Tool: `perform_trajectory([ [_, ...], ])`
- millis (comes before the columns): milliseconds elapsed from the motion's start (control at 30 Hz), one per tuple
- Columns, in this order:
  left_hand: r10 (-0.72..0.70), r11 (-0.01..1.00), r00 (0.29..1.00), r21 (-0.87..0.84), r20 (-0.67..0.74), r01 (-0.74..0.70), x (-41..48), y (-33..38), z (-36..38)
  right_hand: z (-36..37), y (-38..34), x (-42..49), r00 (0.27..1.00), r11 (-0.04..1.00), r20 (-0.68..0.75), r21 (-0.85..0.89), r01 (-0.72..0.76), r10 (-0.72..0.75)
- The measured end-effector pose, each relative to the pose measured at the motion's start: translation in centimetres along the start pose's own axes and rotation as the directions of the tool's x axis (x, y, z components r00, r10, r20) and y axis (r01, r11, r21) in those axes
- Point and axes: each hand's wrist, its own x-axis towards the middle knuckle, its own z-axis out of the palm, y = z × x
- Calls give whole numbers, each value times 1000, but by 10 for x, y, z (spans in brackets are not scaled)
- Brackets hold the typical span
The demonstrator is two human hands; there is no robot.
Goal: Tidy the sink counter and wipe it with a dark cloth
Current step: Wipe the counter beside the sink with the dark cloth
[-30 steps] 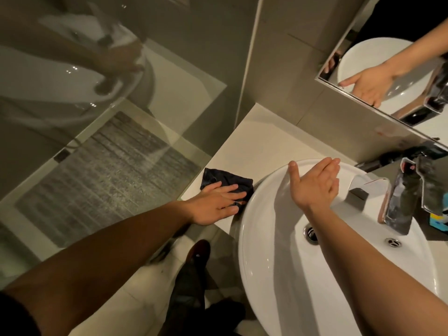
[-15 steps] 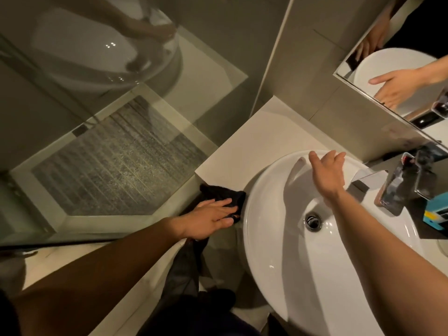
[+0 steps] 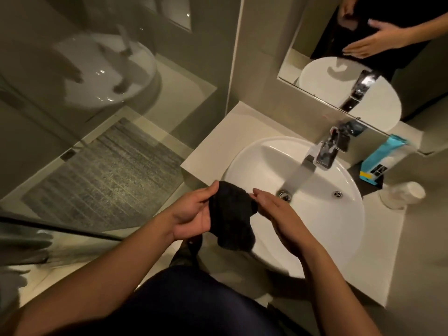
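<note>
The dark cloth (image 3: 231,219) hangs bunched between my two hands, above the near-left rim of the white round sink (image 3: 315,234). My left hand (image 3: 194,214) grips its left edge, thumb on top. My right hand (image 3: 276,209) pinches the cloth's upper right corner with its fingertips. The pale sink counter (image 3: 218,139) lies bare to the left of the basin. A chrome tap (image 3: 322,154) stands at the back of the sink.
A blue tube (image 3: 378,158) lies on a dark tray right of the tap. A white cup (image 3: 400,195) lies on the counter's right side. A mirror (image 3: 363,57) hangs above. A glass shower screen (image 3: 84,117) stands to the left.
My left hand lifted the cloth off the counter's left edge and brought it over the sink rim. My right hand came back from the tap and took hold of the cloth.
</note>
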Motion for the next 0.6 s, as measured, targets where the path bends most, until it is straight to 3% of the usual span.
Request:
perform_trajectory([
  [167, -56, 998, 992, -16, 111, 58, 12, -13, 47, -11, 6, -52, 995, 919, 30, 382, -97, 93],
  [267, -83, 997, 992, 12, 90, 83, 22, -26, 58, -16, 22, -71, 993, 855, -114, 517, 29, 35],
  [367, -98, 948, 995, 306, 7, 91, 32, -42, 60, -20, 36, -87, 950, 874, -308, 476, 100, 59],
  [467, -46, 766, 987, 629, -156, 135, 42, -57, 60, -20, 57, -99, 881, 915, -450, 400, 51, 147],
  [600, 66, 584, 970, 797, -235, 153, 51, -72, 48, -11, 82, -106, 816, 977, -550, 201, -76, 177],
])
